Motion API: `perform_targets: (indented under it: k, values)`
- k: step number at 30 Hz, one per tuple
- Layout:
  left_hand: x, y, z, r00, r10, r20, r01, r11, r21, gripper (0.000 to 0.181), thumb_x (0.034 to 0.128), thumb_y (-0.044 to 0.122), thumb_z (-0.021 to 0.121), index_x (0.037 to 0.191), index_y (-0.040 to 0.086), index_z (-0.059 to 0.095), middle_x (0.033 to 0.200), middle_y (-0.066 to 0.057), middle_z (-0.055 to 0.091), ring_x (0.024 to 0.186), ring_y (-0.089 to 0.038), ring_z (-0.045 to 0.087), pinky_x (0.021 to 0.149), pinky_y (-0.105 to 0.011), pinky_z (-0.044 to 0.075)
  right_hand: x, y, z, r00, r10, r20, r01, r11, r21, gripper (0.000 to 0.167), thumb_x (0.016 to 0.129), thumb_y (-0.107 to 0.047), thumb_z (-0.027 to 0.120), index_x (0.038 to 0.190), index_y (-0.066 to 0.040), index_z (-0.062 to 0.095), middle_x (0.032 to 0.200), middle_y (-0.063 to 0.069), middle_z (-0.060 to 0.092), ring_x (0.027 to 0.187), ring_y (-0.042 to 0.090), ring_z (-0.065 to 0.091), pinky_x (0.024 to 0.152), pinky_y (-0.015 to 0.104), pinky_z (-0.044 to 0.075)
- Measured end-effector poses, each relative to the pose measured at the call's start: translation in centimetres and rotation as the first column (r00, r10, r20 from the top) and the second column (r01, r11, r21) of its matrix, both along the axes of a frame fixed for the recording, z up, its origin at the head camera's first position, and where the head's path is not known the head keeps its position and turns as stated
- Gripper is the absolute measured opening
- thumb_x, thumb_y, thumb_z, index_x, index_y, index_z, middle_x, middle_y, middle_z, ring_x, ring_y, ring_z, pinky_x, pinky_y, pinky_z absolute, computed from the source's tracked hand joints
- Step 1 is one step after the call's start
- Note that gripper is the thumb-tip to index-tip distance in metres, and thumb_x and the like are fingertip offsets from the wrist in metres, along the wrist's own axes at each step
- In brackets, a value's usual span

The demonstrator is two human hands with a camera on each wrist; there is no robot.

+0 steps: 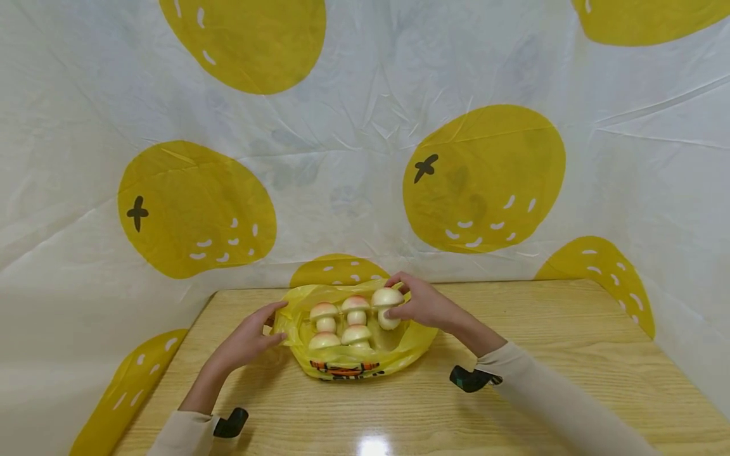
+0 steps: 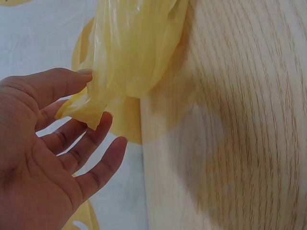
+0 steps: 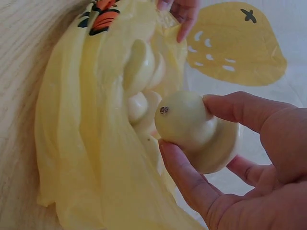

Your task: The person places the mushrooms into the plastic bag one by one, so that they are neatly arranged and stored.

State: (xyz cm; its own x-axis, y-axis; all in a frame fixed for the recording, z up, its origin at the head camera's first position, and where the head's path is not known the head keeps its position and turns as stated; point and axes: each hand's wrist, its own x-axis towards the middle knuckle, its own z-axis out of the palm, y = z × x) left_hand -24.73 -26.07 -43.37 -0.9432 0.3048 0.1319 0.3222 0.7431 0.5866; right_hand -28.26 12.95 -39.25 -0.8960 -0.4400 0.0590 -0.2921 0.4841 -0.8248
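A yellow plastic bag [image 1: 407,358] with an orange and black print lies with its mouth spread on the table. Inside it several toy mushrooms [image 1: 324,311] sit in two rows, cream with pinkish caps. My right hand [image 1: 424,307] grips one more cream mushroom [image 3: 184,120] between thumb and fingers at the bag's right side. In the right wrist view its stem end with a small dark mark faces the camera. At the bag's left edge, my left hand [image 1: 246,339] holds a loose corner of the plastic [image 2: 88,108] between thumb and fingers, the other fingers spread.
The wooden table [image 1: 513,405] extends around the bag. A white cloth [image 1: 342,190] printed with yellow fruit hangs behind it and along both sides. Dark wrist devices [image 1: 230,423] show at both sleeves.
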Motion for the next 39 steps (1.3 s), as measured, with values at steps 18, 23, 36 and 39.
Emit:
perform_targets:
  k: [18,23,36,39]
  values:
    - [0.3,0.1,0.4,1.0,-0.013,-0.018,0.013,1.0,0.007,0.068,0.095,0.012,0.072,0.153,0.0,0.04,0.132,-0.017,0.059,0.109,-0.029,0.06,0.079,-0.034,0.053,1.1,-1.1,-1.9,1.0,-0.014,-0.011,0.015,0.993,0.116,0.049,0.082,-0.017,0.086,0.12,-0.009,0.057,0.105,0.011,0.062,0.081,0.02,0.059,0.067,0.032,0.05]
    - [0.3,0.1,0.3,1.0,-0.018,-0.017,0.018,1.0,0.007,0.068,0.0953,0.013,0.072,0.154,0.0,0.04,0.132,-0.017,0.06,0.109,-0.029,0.06,0.08,-0.034,0.054,1.1,-1.0,-2.4,1.0,0.001,-0.014,0.001,0.989,0.146,0.048,0.079,-0.016,0.087,0.116,-0.009,0.057,0.093,0.009,0.061,0.077,0.018,0.057,0.066,0.031,0.048]
    - [0.3,-0.1,0.2,1.0,-0.016,-0.002,0.016,1.0,0.007,0.068,0.0958,0.014,0.072,0.155,0.003,0.039,0.132,-0.014,0.06,0.111,-0.028,0.059,0.081,-0.036,0.053,1.5,-1.0,-3.0,0.999,0.039,-0.033,-0.031,0.976,0.216,0.042,0.081,-0.015,0.085,0.112,-0.007,0.058,0.084,0.008,0.059,0.067,0.017,0.053,0.06,0.03,0.044]
    - [0.2,-0.1,0.1,1.0,-0.016,-0.001,0.016,1.0,0.007,0.068,0.0958,0.014,0.072,0.154,0.003,0.039,0.132,-0.014,0.06,0.111,-0.028,0.059,0.081,-0.036,0.053,1.5,-1.0,-2.9,0.999,0.034,-0.035,-0.025,0.972,0.234,0.041,0.081,-0.015,0.084,0.111,-0.005,0.058,0.083,0.007,0.058,0.067,0.016,0.052,0.061,0.03,0.043]
